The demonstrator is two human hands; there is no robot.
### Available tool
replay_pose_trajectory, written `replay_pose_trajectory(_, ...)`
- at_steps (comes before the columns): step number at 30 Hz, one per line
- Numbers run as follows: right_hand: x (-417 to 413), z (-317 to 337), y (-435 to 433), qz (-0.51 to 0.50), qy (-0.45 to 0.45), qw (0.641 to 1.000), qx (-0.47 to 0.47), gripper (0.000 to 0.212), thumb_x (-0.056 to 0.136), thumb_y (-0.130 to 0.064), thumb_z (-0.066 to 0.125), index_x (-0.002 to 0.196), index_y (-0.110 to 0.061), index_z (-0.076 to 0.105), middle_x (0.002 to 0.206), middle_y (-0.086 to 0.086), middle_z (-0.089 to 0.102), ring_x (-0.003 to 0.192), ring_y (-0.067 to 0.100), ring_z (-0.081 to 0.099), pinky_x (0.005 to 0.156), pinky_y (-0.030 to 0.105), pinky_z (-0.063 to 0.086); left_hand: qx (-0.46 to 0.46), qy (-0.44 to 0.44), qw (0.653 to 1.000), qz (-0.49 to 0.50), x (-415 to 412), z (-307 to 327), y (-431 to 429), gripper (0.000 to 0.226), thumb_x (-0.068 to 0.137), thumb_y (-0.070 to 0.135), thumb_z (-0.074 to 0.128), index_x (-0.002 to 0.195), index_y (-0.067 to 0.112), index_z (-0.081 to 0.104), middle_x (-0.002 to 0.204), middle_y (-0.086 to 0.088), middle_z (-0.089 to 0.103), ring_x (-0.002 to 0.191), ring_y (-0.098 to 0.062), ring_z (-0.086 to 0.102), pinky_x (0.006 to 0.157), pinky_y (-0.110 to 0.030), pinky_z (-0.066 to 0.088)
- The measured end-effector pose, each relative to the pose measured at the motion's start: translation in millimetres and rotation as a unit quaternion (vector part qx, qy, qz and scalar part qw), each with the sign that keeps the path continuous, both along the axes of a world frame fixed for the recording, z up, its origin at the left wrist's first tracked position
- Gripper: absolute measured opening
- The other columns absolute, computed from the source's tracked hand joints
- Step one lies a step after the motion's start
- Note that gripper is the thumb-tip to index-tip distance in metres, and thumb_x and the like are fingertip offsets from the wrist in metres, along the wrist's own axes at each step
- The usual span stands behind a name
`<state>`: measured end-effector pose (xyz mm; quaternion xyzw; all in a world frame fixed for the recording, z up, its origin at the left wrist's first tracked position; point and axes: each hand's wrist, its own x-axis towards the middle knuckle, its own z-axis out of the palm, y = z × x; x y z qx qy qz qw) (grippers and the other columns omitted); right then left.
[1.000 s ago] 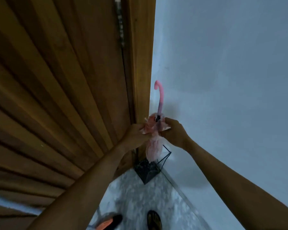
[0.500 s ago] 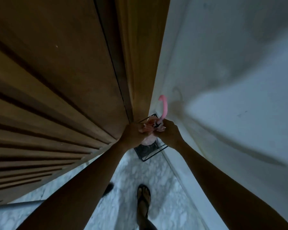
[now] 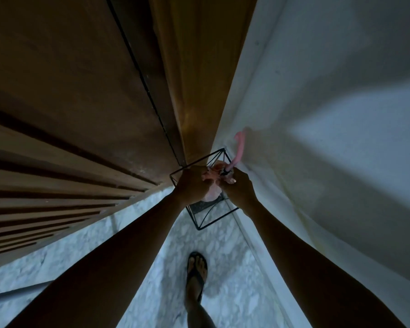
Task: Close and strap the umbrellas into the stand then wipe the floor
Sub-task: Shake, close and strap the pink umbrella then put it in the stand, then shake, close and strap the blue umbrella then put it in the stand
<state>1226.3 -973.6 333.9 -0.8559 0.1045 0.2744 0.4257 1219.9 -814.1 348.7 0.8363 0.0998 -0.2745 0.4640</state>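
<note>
Pink fabric bunches between my two hands as I hold a closed umbrella upright in the black wire stand, in the corner where a wooden door meets a white wall. My left hand curls its fingers round the gathered canopy from the door side. My right hand grips the folds from the wall side, just below the curved pink handle, which rises against the wall. The umbrella's lower part drops inside the stand's frame toward its dark mesh base; the tip is hidden behind my hands. I cannot tell whether a strap is round the canopy. The stand sits on a pale marbled floor, tight to the wall, and my foot, in a dark sandal, stands well apart from it.
</note>
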Motion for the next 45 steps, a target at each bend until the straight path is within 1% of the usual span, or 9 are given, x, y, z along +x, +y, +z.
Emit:
replay_pose_trajectory(5,6.5,-12.9,-0.6,0.025,0.012,1.000,-0.003,0.028,0.099,-0.021,0.061,0.126,-0.011,0.065,0.110,0.009,0.073,0.083,0.014,0.067,0.065,0.019,0.050,0.003,0.023,1.000,-0.011,10.7,-8.2,-5.8,0.022,0.096,0.013,0.057,0.111,0.003,0.071,0.111,-0.017,0.072,0.104,-0.030,0.068,0.094,-0.047,0.054)
replay_pose_trajectory(14,19.5,-17.5,8.5,-0.066,-0.044,0.996,-0.036,0.037,0.082,-0.021,0.081,0.115,-0.008,0.069,0.116,0.010,0.073,0.106,0.025,0.068,0.095,0.040,0.054,0.011,0.033,0.999,0.005,23.7,-13.7,-7.5,0.041,0.100,0.023,0.053,0.140,0.017,0.051,0.135,-0.010,0.061,0.123,-0.029,0.059,0.103,-0.044,0.048)
replay_pose_trajectory(20,-2.1,22.0,32.9,-0.162,0.035,0.986,-0.025,0.069,0.092,-0.025,0.070,0.152,-0.013,0.037,0.139,0.010,0.061,0.124,0.030,0.060,0.097,0.030,0.048,-0.045,0.049,0.998,0.024,-1.4,-1.0,7.8,0.069,0.081,0.039,0.062,0.146,0.026,0.044,0.147,0.000,0.053,0.135,-0.022,0.050,0.113,-0.045,0.040)
replay_pose_trajectory(23,-29.9,43.4,49.0,-0.223,-0.009,0.975,-0.019,0.068,0.088,-0.024,0.067,0.150,-0.018,0.039,0.131,0.014,0.066,0.114,0.036,0.066,0.095,0.045,0.055,-0.030,0.074,0.996,0.028,-29.0,37.5,23.6,0.056,0.088,0.032,0.059,0.143,0.023,0.050,0.138,-0.011,0.060,0.126,-0.035,0.056,0.105,-0.049,0.048)
replay_pose_trajectory(26,-64.4,78.1,75.1,-0.156,0.022,0.987,-0.021,0.050,0.095,-0.027,0.062,0.142,-0.017,0.048,0.133,0.013,0.064,0.122,0.035,0.060,0.097,0.038,0.047,0.021,0.057,0.997,0.047,-68.7,81.0,47.8,0.040,0.097,0.020,0.059,0.136,0.015,0.056,0.133,-0.009,0.063,0.120,-0.029,0.060,0.086,-0.027,0.046)
replay_pose_trajectory(31,-136.9,130.1,137.4,0.007,0.003,1.000,-0.001,0.019,0.093,-0.019,0.063,0.110,-0.011,0.062,0.105,0.014,0.066,0.102,0.031,0.062,0.078,0.030,0.041,0.074,0.048,0.985,0.145,-181.9,133.2,121.2,0.045,0.094,0.027,0.064,0.137,0.015,0.057,0.138,-0.007,0.059,0.124,-0.026,0.056,0.098,-0.031,0.045)
replay_pose_trajectory(34,-195.0,157.7,185.5,0.132,-0.042,0.990,0.003,0.026,0.095,-0.015,0.062,0.118,-0.005,0.069,0.122,0.013,0.068,0.116,0.031,0.061,0.093,0.029,0.042,0.077,0.048,0.962,0.256,-274.8,161.1,166.4,0.038,0.091,0.024,0.069,0.127,0.016,0.063,0.132,-0.008,0.064,0.107,-0.022,0.062,0.091,-0.027,0.046)
replay_pose_trajectory(40,-365.5,191.7,301.2,0.237,-0.001,0.967,0.092,0.014,0.082,-0.023,0.069,0.095,-0.029,0.071,0.102,0.000,0.075,0.097,0.024,0.070,0.082,0.033,0.055,0.094,0.032,0.892,0.440,-505.6,210.7,247.8,0.036,0.092,0.024,0.068,0.127,0.017,0.063,0.141,-0.006,0.058,0.116,-0.026,0.061,0.088,-0.027,0.047)
replay_pose_trajectory(45,-561.6,228.5,394.4,0.371,0.034,0.916,0.150,0.038,0.087,-0.023,0.071,0.125,-0.023,0.064,0.123,-0.001,0.065,0.108,0.019,0.063,0.095,0.032,0.050,0.127,-0.012,0.819,0.559,-729.1,253.5,296.1,0.040,0.093,0.031,0.067,0.131,0.019,0.062,0.145,-0.002,0.054,0.119,-0.023,0.059,0.090,-0.023,0.041)
